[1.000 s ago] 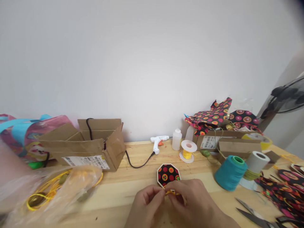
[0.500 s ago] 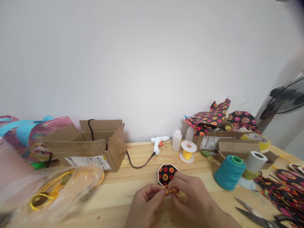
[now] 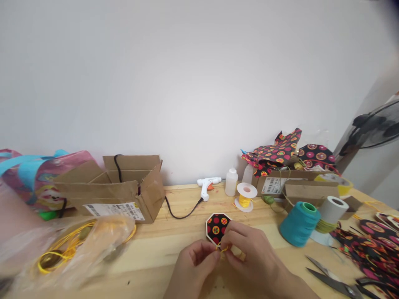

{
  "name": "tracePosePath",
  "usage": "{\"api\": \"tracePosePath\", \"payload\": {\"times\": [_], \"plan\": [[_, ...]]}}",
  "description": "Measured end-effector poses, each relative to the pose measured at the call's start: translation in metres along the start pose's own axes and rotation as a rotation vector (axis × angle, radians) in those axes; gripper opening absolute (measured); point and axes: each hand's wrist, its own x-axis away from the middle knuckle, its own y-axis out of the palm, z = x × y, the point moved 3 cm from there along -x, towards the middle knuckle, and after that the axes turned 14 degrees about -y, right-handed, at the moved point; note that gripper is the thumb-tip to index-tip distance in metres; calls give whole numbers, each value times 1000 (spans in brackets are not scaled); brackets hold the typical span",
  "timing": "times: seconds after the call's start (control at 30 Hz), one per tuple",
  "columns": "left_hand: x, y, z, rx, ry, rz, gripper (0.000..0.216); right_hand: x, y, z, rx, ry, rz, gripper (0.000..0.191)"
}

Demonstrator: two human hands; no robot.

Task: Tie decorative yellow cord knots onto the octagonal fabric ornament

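Both my hands meet low in the middle of the wooden table. My left hand pinches one end of a short yellow cord. My right hand pinches the other end, fingers curled round it. Just behind the fingertips lies a small octagonal piece covered in black fabric with red and yellow circles; my right hand partly hides its right edge.
An open cardboard box stands at back left beside a pink and blue bag. A plastic bag with yellow cord lies front left. A glue gun, glue bottle, yellow spool, teal thread cone, scissors and patterned fabric scraps sit to the right.
My fingers have drawn a little closer together on the yellow cord, and the right hand has crept slightly toward the octagonal piece. The view shifted a little.
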Motion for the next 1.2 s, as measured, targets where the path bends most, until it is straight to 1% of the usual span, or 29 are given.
{"api": "tracePosePath", "payload": {"times": [0.07,0.13,0.3,0.37,0.5,0.73,0.83,0.93,1.07,1.2], "plan": [[0,1,0,-21,42,-8,14,0,-1,-1,-5,-8,10,17],[0,0,-1,-23,51,-16,14,0,-1,-2,-11,-15,11,18],[-1,-2,-3,51,-18,-21,16,0,-2,-2,-11,-33,17,20],[-2,-3,-3,63,-40,-3,16,-1,-1,-2,-4,-43,19,21],[-2,-4,-4,73,-57,73,15,-1,0,-2,10,-45,24,21],[1,-2,-2,81,9,137,16,-3,-4,-4,24,-50,31,18],[2,1,-1,123,20,117,17,-2,-6,-6,-29,-46,37,16],[0,2,-4,189,43,77,23,-1,-4,-5,-102,3,54,12],[-4,3,-9,229,56,32,30,-2,-1,-2,-258,63,129,8],[-4,4,-11,236,21,9,30,-3,-3,-2,-420,54,185,7]]}}
